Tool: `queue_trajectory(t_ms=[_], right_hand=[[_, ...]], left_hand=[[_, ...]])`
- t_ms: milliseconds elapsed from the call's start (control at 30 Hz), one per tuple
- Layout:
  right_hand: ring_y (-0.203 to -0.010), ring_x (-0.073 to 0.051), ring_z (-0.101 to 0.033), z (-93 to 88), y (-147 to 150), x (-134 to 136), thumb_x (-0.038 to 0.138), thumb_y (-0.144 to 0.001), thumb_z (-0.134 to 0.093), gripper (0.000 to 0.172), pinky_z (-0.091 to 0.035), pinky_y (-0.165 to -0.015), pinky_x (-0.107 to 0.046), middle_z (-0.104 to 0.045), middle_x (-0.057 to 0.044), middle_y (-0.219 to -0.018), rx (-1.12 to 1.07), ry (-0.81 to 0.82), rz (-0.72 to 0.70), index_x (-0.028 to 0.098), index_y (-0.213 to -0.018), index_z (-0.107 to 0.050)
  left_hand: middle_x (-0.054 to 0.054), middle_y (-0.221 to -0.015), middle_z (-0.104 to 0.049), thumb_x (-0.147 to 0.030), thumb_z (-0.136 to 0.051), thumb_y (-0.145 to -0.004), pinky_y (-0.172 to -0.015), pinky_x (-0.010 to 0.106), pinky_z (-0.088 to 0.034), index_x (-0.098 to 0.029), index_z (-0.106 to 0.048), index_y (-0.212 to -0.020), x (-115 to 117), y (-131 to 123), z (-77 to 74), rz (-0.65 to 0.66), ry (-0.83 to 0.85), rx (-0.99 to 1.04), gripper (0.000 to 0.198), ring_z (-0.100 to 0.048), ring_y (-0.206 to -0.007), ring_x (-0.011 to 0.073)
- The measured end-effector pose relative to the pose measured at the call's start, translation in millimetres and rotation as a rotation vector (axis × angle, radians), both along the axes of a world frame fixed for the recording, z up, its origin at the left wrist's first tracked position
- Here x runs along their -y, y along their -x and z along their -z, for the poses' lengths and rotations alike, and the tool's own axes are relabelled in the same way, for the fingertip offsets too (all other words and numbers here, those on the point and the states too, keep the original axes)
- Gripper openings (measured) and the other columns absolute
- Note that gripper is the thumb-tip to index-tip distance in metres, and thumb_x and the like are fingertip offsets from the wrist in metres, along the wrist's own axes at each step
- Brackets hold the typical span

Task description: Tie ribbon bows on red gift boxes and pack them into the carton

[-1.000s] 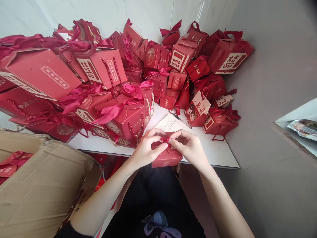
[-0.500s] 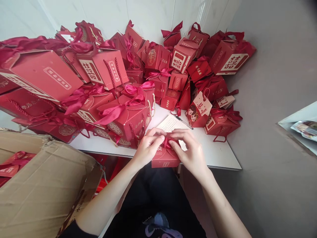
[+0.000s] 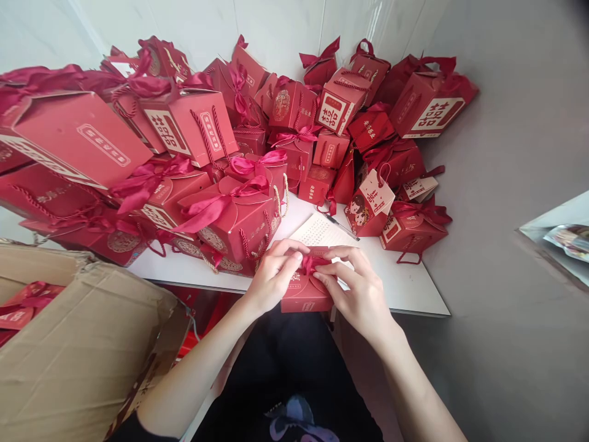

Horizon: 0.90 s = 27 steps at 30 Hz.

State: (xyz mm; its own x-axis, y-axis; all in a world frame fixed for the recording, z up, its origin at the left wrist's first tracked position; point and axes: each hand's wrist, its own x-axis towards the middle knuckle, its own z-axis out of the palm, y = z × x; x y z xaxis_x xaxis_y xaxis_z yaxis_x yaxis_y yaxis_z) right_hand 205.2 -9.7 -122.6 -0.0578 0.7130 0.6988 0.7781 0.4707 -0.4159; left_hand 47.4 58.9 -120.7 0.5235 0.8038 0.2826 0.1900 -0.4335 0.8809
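A small red gift box [image 3: 306, 302] with pale printed characters lies at the table's front edge, in front of my body. On its top sits a dark red ribbon [image 3: 309, 264], gathered in a knot or bow. My left hand [image 3: 277, 270] is closed at the ribbon's left side, thumb and forefinger pinching it. From the right, my right hand [image 3: 356, 285] pinches the ribbon's other side between thumb and fingers. Parts of the ribbon and the box's far side are hidden behind my fingers.
Red gift boxes with ribbons [image 3: 230, 215] are piled along the back and left of the white table [image 3: 405, 285]. A written paper [image 3: 317, 228] and a pen [image 3: 340, 227] lie beyond my hands. An open cardboard carton [image 3: 92, 331] stands at the left; a grey wall [image 3: 497, 258] bounds the right.
My right hand has shifted slightly to the right, drawing away from the knot with its fingers still on the ribbon. My left hand has barely moved.
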Motion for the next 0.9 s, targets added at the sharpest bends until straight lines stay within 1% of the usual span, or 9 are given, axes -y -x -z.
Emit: queue_trajectory(t_ms=[133,233,300,400,567,633,700,800,900], right_hand=[[-0.089,-0.020,-0.058,-2.0,-2.0,1.7,0.012,-0.085,-0.057,0.011,-0.049,-0.078,-0.036,-0.060,-0.006,-0.086,0.009,-0.037,0.025,0.020,-0.082,-0.063],[-0.089,-0.019,-0.058,-4.4,-5.0,3.9,0.012,-0.085,-0.056,0.010,-0.049,-0.078,-0.035,-0.060,-0.006,-0.086,-0.002,-0.032,0.033,0.020,-0.083,-0.063],[-0.089,-0.019,-0.058,-4.8,-7.1,5.2,0.013,-0.086,-0.056,0.011,-0.049,-0.077,-0.035,-0.060,-0.006,-0.087,0.003,-0.020,0.041,0.021,-0.084,-0.063],[-0.087,-0.019,-0.058,-3.2,-10.4,6.0,0.014,-0.087,-0.055,0.012,-0.049,-0.076,-0.035,-0.059,-0.006,-0.088,0.022,-0.011,0.059,0.022,-0.084,-0.063],[-0.087,-0.018,-0.058,-0.9,-15.9,8.2,0.012,-0.086,-0.056,0.012,-0.049,-0.075,-0.033,-0.058,-0.006,-0.090,0.060,-0.019,0.085,0.021,-0.082,-0.063],[-0.087,-0.018,-0.058,-1.1,-17.3,9.8,0.012,-0.086,-0.056,0.012,-0.049,-0.074,-0.033,-0.058,-0.006,-0.089,0.083,-0.022,0.092,0.021,-0.081,-0.062],[-0.087,-0.019,-0.058,-1.5,-18.1,11.4,0.011,-0.086,-0.056,0.012,-0.048,-0.073,-0.033,-0.058,-0.006,-0.089,0.106,-0.026,0.091,0.020,-0.081,-0.061],[-0.087,-0.019,-0.058,-1.9,-18.2,13.2,0.011,-0.086,-0.055,0.011,-0.048,-0.074,-0.033,-0.058,-0.006,-0.089,0.119,-0.029,0.081,0.020,-0.082,-0.061],[-0.086,-0.018,-0.058,-1.9,-18.0,14.0,0.012,-0.087,-0.054,0.011,-0.049,-0.074,-0.034,-0.059,-0.006,-0.089,0.115,-0.018,0.081,0.021,-0.084,-0.061]], left_hand=[[0.005,-0.102,-0.062,-0.027,-0.034,-0.092,-0.091,0.031,-0.037,-0.019,-0.043,-0.053,0.2,0.9,0.4,-0.088,-0.155,-0.034,0.040,-0.053,-0.098,0.0180],[0.005,-0.097,-0.062,-0.023,-0.036,-0.091,-0.088,0.033,-0.039,-0.019,-0.042,-0.053,1.3,3.2,0.1,-0.147,-0.310,-0.069,0.039,-0.052,-0.095,0.0180],[0.005,-0.095,-0.061,-0.020,-0.037,-0.091,-0.086,0.032,-0.041,-0.018,-0.046,-0.056,3.1,5.5,-0.1,-0.163,-0.399,-0.091,0.036,-0.052,-0.092,0.0172],[0.005,-0.094,-0.060,-0.018,-0.038,-0.092,-0.081,0.031,-0.044,-0.018,-0.055,-0.065,6.4,9.8,1.1,-0.195,-0.488,-0.125,0.032,-0.051,-0.087,0.0161],[0.006,-0.091,-0.055,-0.017,-0.042,-0.092,-0.078,0.029,-0.046,-0.016,-0.066,-0.086,11.0,18.0,6.4,-0.246,-0.611,-0.138,0.025,-0.052,-0.085,0.0158],[0.005,-0.088,-0.052,-0.019,-0.044,-0.091,-0.073,0.026,-0.047,-0.016,-0.067,-0.094,13.7,20.5,7.1,-0.273,-0.641,-0.150,0.023,-0.053,-0.080,0.0143],[0.003,-0.083,-0.050,-0.020,-0.047,-0.091,-0.070,0.024,-0.047,-0.016,-0.065,-0.097,17.4,21.8,5.0,-0.288,-0.635,-0.179,0.020,-0.055,-0.073,0.0120],[0.001,-0.077,-0.055,-0.018,-0.048,-0.090,-0.067,0.020,-0.045,-0.016,-0.061,-0.090,24.1,21.3,-2.6,-0.280,-0.578,-0.217,0.014,-0.056,-0.068,0.0098],[0.000,-0.076,-0.061,-0.018,-0.046,-0.091,-0.067,0.020,-0.045,-0.018,-0.055,-0.084,29.6,18.7,-10.0,-0.251,-0.520,-0.245,0.012,-0.059,-0.070,0.0101]])
